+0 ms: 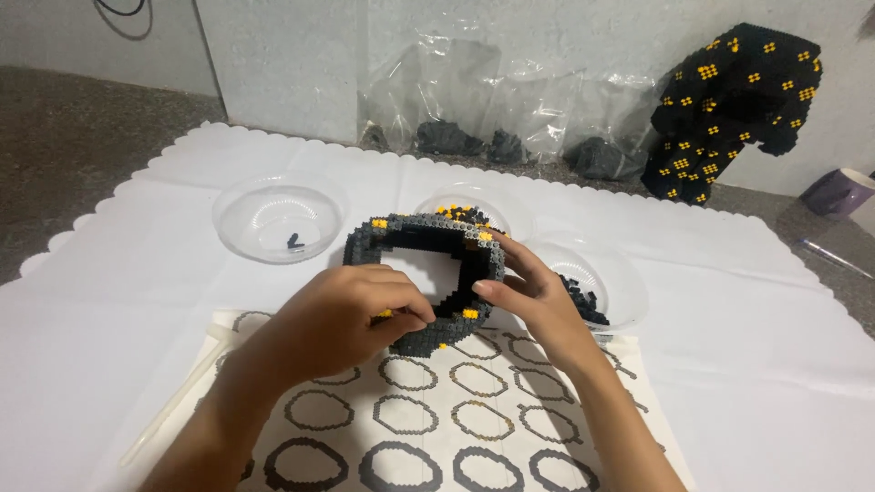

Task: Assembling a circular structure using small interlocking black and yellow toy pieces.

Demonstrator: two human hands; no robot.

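A hollow ring-shaped model (419,239) of small dark grey and black bricks with yellow studs stands on the printed sheet (428,428). My left hand (351,314) pinches its near lower wall with fingers curled. Fingers of my right hand (538,296) grip the ring's right side, thumb inside the opening. Both hands hold the model just above the sheet of ring diagrams.
Three clear plastic bowls sit behind: a left bowl (273,219) with a few dark pieces, a middle bowl (497,205) with yellow pieces, a right bowl (606,282) with black pieces. Plastic bags (510,109) and a black-and-yellow built block (729,109) stand at the wall. A purple cup (838,191) sits far right.
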